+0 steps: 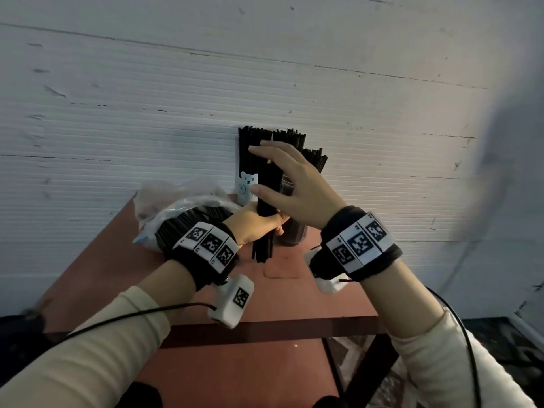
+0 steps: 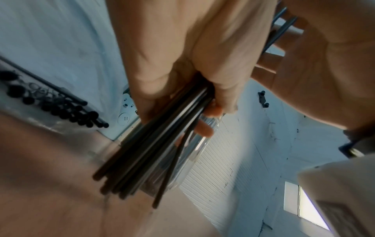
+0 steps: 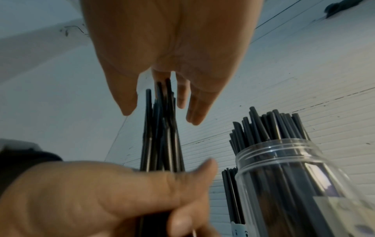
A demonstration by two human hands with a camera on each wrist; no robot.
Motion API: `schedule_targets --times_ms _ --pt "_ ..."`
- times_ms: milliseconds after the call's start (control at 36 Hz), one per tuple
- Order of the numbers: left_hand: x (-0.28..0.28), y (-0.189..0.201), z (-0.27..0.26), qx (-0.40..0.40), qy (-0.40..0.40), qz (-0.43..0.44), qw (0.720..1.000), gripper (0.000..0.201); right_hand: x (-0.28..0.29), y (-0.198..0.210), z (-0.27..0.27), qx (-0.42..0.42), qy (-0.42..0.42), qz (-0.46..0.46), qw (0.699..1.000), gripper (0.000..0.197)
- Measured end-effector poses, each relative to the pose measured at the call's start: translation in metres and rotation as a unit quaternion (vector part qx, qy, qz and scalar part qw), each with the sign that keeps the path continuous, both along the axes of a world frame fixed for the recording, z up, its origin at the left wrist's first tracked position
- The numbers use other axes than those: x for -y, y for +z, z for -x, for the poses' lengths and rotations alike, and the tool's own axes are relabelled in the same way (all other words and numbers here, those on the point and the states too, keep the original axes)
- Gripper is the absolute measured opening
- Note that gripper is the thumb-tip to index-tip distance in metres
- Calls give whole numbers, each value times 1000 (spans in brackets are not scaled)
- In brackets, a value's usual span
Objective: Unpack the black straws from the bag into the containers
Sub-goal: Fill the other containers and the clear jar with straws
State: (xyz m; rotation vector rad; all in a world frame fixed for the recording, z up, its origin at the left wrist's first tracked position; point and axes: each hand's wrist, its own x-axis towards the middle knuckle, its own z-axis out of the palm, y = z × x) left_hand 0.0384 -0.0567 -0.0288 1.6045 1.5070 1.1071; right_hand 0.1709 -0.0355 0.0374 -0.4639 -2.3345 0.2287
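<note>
The worktop (image 1: pixel 206 293) is narrow, its front edge close under my wrists. The bag (image 1: pixel 176 213) lies at my left, the clear jar (image 3: pixel 294 176) and bear cup (image 1: pixel 245 187) stand full against the wall. My left hand (image 1: pixel 256 225) clamps a bundle of straws (image 1: pixel 266 201) upright; my right hand (image 1: pixel 294 184) hovers spread over their tops. Loosening could fan them onto the floor, I reckon; the jar leaves little room.

Glossy clear plastic jar (image 3: pixel 304 184); matt black plastic straws (image 1: pixel 266 201); crinkled bag (image 1: pixel 164 201)

Black straws (image 1: pixel 268 184), clear jar (image 3: pixel 300 176), white bear-print container (image 1: pixel 245 187), reddish-brown table (image 1: pixel 294 295), black-and-white patterned wristbands (image 1: pixel 210 244)
</note>
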Motion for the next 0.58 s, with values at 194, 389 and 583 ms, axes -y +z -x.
schedule_targets --times_ms 194,389,583 --pt "-7 -15 12 -9 -51 101 994 36 -3 -7 2 -1 -16 19 1000 29" --pt "-11 -11 18 16 -3 39 999 78 3 -3 -4 -83 -36 80 993 90" --pt "23 23 -2 -93 -184 -32 978 14 9 -4 -17 45 -34 165 985 65"
